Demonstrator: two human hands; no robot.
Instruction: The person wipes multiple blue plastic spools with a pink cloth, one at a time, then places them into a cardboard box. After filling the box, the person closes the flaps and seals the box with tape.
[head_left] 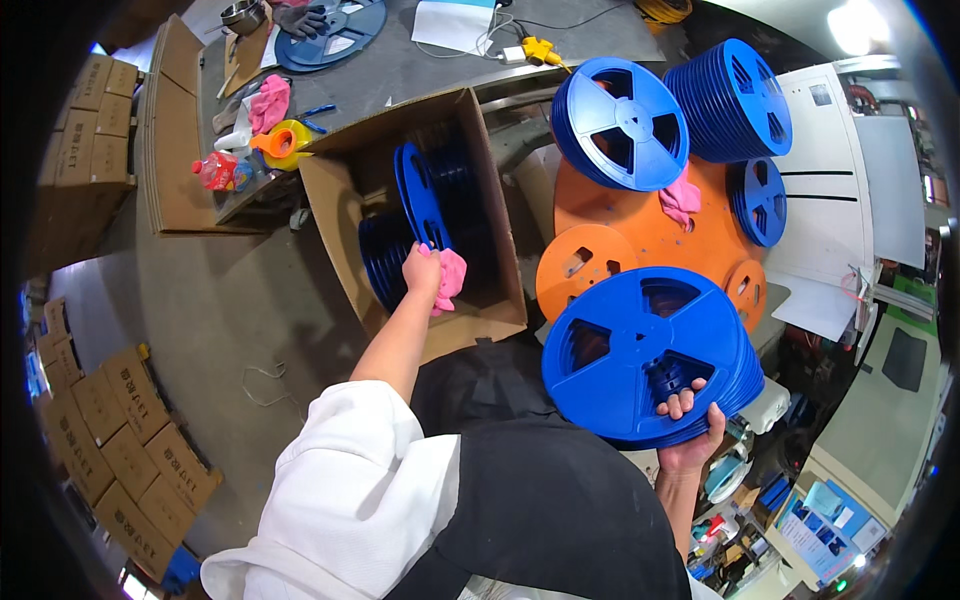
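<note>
My left hand (421, 270) reaches into an open cardboard box (485, 335), closed around a pink cloth (452, 281). It is at the lower edge of an upright blue plastic reel (421, 195) and appears to pinch it, though the fingertips are partly hidden. More blue reels (382, 255) are packed on edge inside the box. At my right side, my right hand (694, 427) grips a stack of blue reels (625, 330), its fingers hooked through an opening in the front reel and the thumb outside the rim.
Beyond the stack, an orange round table (600, 205) bears blue reel stacks (625, 120) and another pink cloth (682, 198). A grey workbench (390, 60) behind the box holds a yellow bottle (287, 143) and a red-capped bottle (222, 172). Stacked cartons (130, 455) stand at left.
</note>
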